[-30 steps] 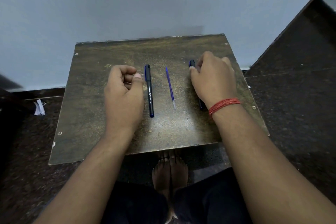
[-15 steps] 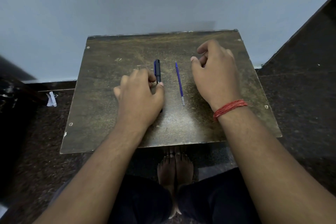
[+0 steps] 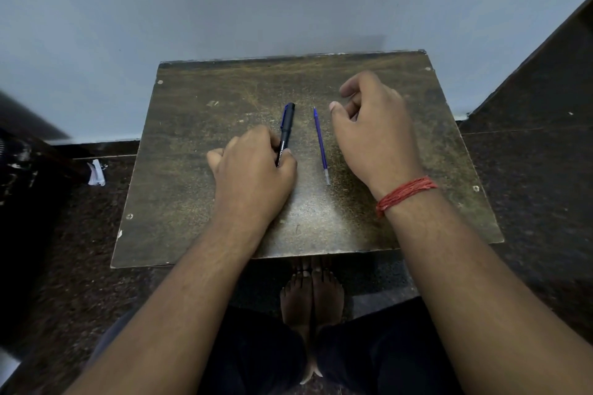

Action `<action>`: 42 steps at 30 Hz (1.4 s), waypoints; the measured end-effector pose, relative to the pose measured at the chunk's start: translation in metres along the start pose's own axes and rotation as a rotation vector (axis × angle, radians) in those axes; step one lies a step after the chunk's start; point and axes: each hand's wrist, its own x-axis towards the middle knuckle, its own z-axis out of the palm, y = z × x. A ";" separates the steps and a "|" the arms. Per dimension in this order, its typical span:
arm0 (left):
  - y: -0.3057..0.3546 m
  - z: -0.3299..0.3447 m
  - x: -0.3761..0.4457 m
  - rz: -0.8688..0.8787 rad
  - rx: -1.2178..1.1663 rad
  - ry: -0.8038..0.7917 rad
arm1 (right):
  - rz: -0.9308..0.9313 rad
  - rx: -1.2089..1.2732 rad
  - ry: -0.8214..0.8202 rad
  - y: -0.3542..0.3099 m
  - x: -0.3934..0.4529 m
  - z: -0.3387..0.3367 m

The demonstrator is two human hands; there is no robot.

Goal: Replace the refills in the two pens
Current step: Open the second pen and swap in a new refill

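A black pen with a blue clip [image 3: 286, 125] lies lengthwise on the worn brown table [image 3: 199, 125]. My left hand [image 3: 253, 176] grips the pen's near half, thumb on its right side and fingers curled on its left. A thin blue refill [image 3: 321, 144] lies free on the table just right of the pen, its metal tip toward me. My right hand [image 3: 375, 135] hovers right of the refill with loosely curled fingers and thumb apart, and nothing shows between them. The second pen is not visible; it may be hidden under my right hand.
The small table stands against a pale wall on a dark speckled floor. A white scrap [image 3: 96, 172] lies on the floor to the left. My bare feet [image 3: 311, 295] show under the table's near edge. A dark sloping surface rises at the right.
My left hand moved right from beside the black pen and closed on its near half. My right hand lifted and loosened; the second pen, seen under it a second ago, no longer shows.
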 end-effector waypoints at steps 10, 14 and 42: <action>0.016 -0.007 -0.005 0.170 -0.072 0.081 | 0.176 0.207 -0.086 -0.002 -0.002 0.005; 0.023 -0.005 -0.010 0.269 -0.061 0.053 | 0.308 0.449 -0.150 -0.002 0.000 0.009; 0.028 -0.014 -0.006 -0.414 -1.441 -0.632 | 0.399 1.121 -0.439 -0.004 -0.007 0.008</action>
